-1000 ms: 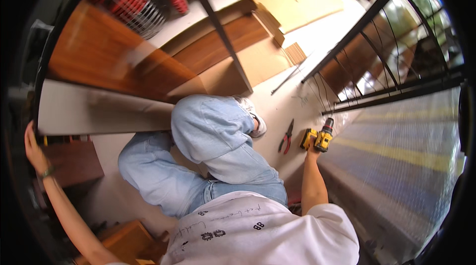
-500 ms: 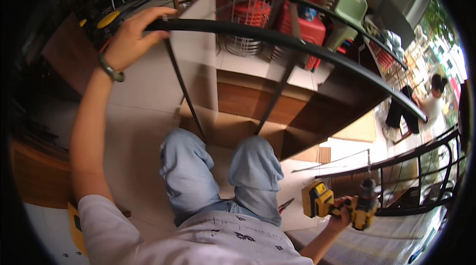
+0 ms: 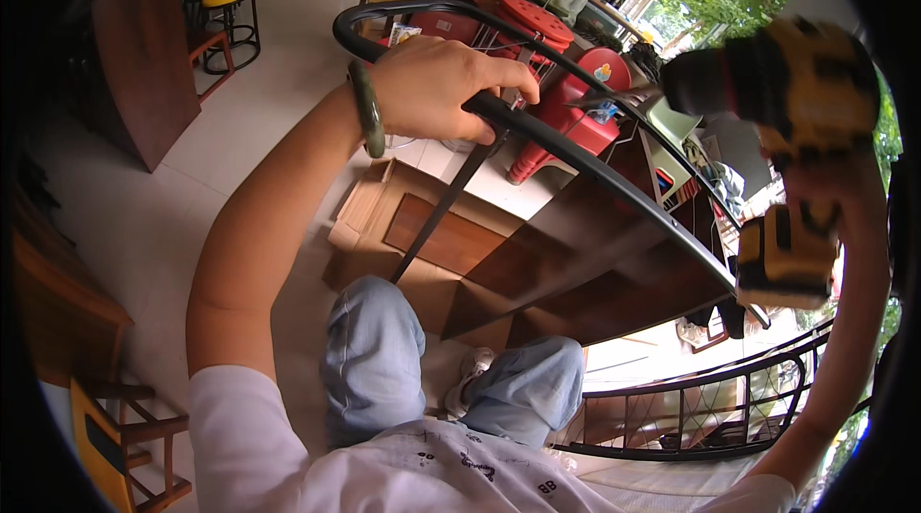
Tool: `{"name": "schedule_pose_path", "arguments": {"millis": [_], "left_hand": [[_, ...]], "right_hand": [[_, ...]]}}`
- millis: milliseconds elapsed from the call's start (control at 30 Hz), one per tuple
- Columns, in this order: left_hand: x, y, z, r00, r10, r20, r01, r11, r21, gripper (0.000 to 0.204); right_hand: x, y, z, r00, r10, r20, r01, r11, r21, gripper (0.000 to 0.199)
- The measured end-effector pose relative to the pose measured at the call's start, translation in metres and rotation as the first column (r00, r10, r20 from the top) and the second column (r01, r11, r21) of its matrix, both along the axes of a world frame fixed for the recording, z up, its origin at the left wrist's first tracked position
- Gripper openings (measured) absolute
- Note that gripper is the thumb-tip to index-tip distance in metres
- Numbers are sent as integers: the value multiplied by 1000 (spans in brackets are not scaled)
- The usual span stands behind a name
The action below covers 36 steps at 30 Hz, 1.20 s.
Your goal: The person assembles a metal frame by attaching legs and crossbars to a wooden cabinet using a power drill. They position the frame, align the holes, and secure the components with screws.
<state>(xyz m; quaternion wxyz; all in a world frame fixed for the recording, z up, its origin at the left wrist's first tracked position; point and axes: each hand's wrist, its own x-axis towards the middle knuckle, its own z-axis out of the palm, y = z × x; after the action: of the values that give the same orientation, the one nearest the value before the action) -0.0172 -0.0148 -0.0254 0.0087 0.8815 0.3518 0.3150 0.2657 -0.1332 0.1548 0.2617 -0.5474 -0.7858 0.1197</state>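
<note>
Fingers point(image 3: 480, 81) of left hand point(image 3: 436, 86) wrapped closed round black curved metal bar point(image 3: 576, 153), near its bent top end; green bangle point(image 3: 366, 108) on wrist. Bar runs down and to the right as a long arc, w/ a thinner black strut point(image 3: 446, 206) dropping from it toward the wooden panels point(image 3: 451, 244) on floor. Person seated, knees in pale jeans point(image 3: 374, 360) below the frame. Behind bar: red plastic stools point(image 3: 566, 110), stacked. Lower right: black railing section point(image 3: 691, 408) w/ mesh infill lying flat.

Right hand point(image 3: 835, 187) raised high at right edge, closed on grip of yellow-black cordless drill point(image 3: 787, 129); chuck points left, well apart from bar.

Judgement: step in hand = steadying frame w/ left, bringing drill up w/ right. Next move likely calls for aligning bit to a fixing point on bar while left keeps it from swinging; fixing point not visible.
</note>
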Motion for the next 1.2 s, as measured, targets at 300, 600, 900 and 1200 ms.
{"name": "schedule_pose_path", "arguments": {"millis": [300,600,900,1200], "left_hand": [[7,-1,-3,999,8,31,-10,999,52,48],[7,1,-4,999,9,39,-11,999,51,50],[10,3,-5,997,-29,67,24,997,79,48],[11,2,-7,996,-9,85,0,995,98,39]], "right_hand": [[-53,40,25,958,-9,288,32,997,-74,41],[-60,42,27,988,41,151,-23,993,-118,48],[-66,53,40,950,117,290,-78,987,-141,51],[-88,92,66,889,228,397,-102,944,-313,51]]}}
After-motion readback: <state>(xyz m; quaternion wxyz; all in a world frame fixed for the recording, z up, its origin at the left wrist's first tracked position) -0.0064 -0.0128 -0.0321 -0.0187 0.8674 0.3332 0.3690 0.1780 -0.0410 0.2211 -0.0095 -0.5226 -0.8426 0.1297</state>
